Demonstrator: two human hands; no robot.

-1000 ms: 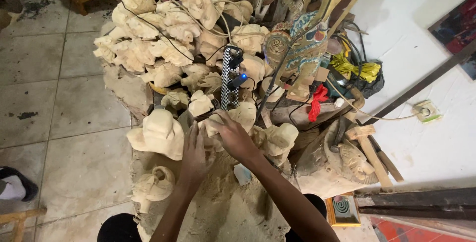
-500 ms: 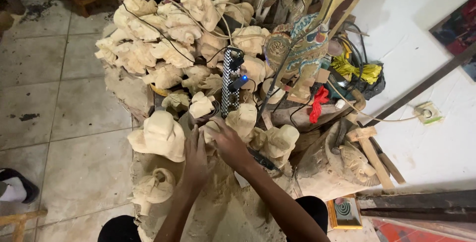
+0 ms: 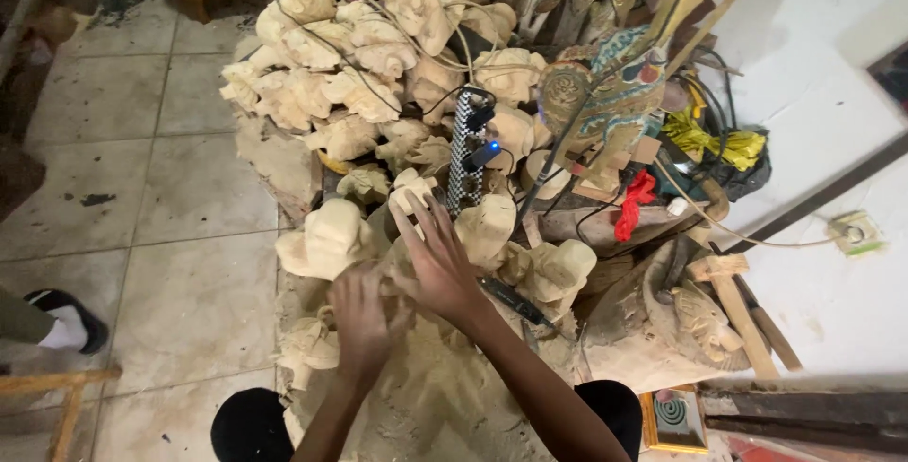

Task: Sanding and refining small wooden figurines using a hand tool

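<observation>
My right hand (image 3: 437, 259) lies flat with its fingers spread on a pile of pale unpainted wood carvings (image 3: 378, 74). Its fingertips reach a small carving (image 3: 409, 188) just left of a black-and-white power strip (image 3: 466, 155). My left hand (image 3: 364, 315) rests beside it, fingers bent down over a sawdust-covered carved block (image 3: 397, 263). What lies under its palm is hidden. A rounded carved head (image 3: 326, 240) sits just left of both hands, and another (image 3: 484, 227) just right of them.
A painted flat puppet figure (image 3: 605, 103), red cloth (image 3: 632, 209), a yellow bundle (image 3: 709, 140) and cables crowd the right side. A wooden mallet (image 3: 733, 287) and a dark-handled tool (image 3: 511, 299) lie close by. Another person's shoe and sock (image 3: 66, 325) stand on the tiled floor (image 3: 189, 188).
My left hand has drawn back and bent its fingers down onto the block. My right hand has stretched its fingers forward and apart toward the power strip.
</observation>
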